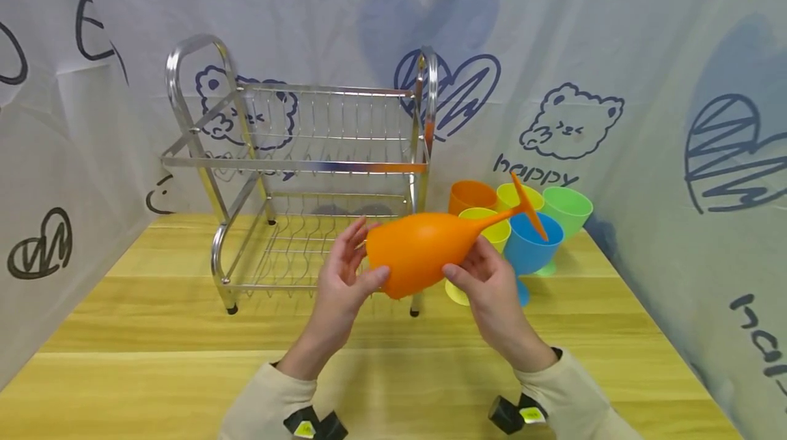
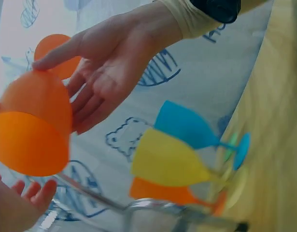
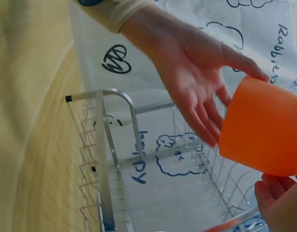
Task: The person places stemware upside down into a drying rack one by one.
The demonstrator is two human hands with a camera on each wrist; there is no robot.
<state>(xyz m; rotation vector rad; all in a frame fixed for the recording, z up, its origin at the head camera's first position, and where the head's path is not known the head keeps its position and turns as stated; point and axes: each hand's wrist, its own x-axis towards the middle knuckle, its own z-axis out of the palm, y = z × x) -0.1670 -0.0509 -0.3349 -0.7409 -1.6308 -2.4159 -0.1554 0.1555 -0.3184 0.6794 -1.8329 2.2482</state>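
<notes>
An orange plastic goblet [image 1: 424, 249] is held on its side in mid-air, in front of the rack. Its bowl's mouth faces left, and its stem and foot point up to the right. My left hand [image 1: 344, 269] holds it at the rim end, thumb on the near side. My right hand [image 1: 488, 283] grips the bowl near the stem, thumb in front and fingers partly hidden behind. In the left wrist view, the right hand [image 2: 114, 67] has its thumb on the bowl. The right wrist view shows the left hand [image 3: 187, 72] at the goblet's rim.
A two-tier metal dish rack [image 1: 307, 167] stands behind the hands on the wooden table [image 1: 184, 358]. Right of it stand several goblets: orange [image 1: 472, 195], yellow [image 1: 519, 195], green [image 1: 568, 211] and blue [image 1: 535, 245]. A printed curtain [image 1: 338, 9] encloses the back and sides.
</notes>
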